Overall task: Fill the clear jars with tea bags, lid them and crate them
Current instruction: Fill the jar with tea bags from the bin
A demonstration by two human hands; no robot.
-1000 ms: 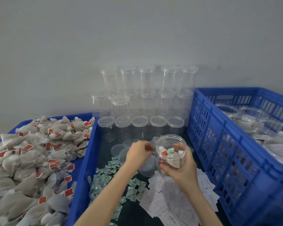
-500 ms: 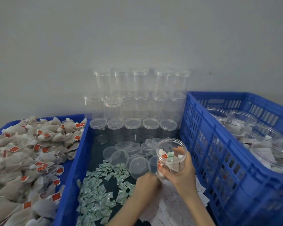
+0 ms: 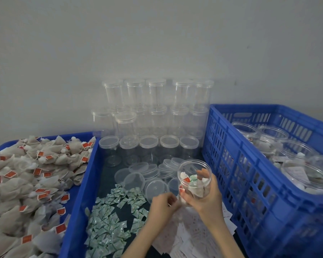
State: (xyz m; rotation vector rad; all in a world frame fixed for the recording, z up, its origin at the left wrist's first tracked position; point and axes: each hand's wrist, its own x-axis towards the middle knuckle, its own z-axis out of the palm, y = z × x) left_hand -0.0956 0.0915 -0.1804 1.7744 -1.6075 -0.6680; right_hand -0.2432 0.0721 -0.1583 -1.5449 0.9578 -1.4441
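Jar (image 3: 194, 180) over dark tabletop (image 3: 108, 181)

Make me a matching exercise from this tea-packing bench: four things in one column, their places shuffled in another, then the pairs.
1. open clear jar
2. heap of tea bags with red tags
3. loose clear round lids
4. small green sachets

A. left blue tray
B. gripped in the right hand
C. dark surface, near the left hand
D. before the row of empty jars

Pairs: 1-B, 2-A, 3-D, 4-C
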